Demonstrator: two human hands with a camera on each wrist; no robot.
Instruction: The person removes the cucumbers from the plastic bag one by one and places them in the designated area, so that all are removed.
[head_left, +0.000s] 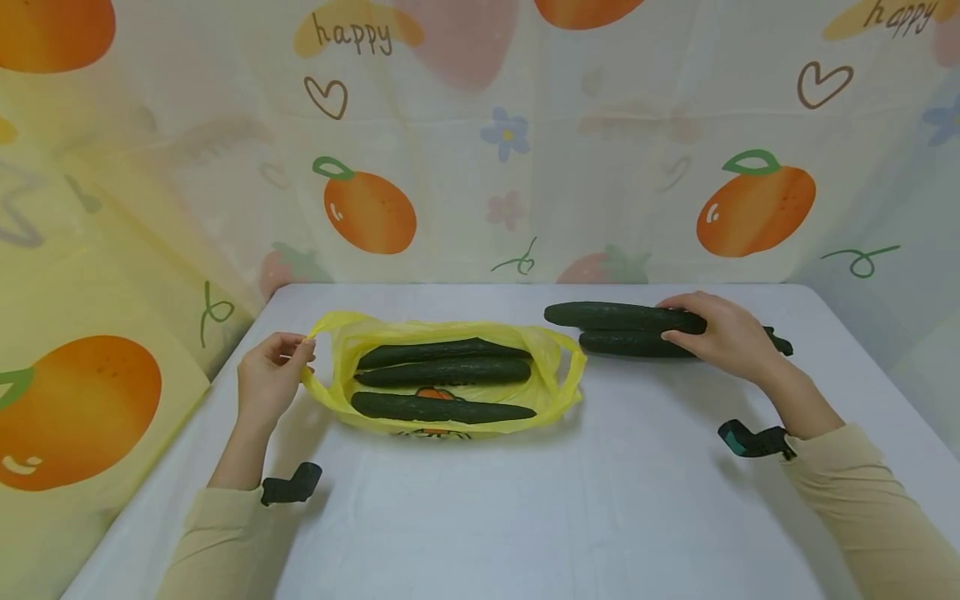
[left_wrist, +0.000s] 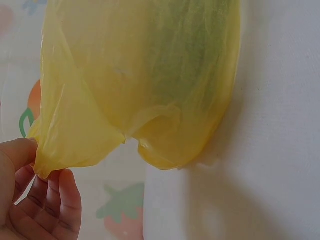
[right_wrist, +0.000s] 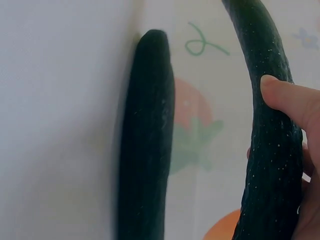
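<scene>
Our left hand [head_left: 268, 379] pinches the yellow bag [head_left: 553, 407] by its left handle [head_left: 322, 394], likely to hold its mouth open, three cucumbers [head_left: 442, 372] inside, while our right hand [head_left: 723, 333] grips another cucumber [head_left: 600, 316] right of the bag, beside a loose one [head_left: 633, 343].

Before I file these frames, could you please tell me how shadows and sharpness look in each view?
Head: soft shadows on the white table, fairly sharp overall; left wrist: dim, soft shadow beside the yellow bag; right wrist: held cucumber fairly sharp, the other cucumber blurred along its left edge.
</scene>
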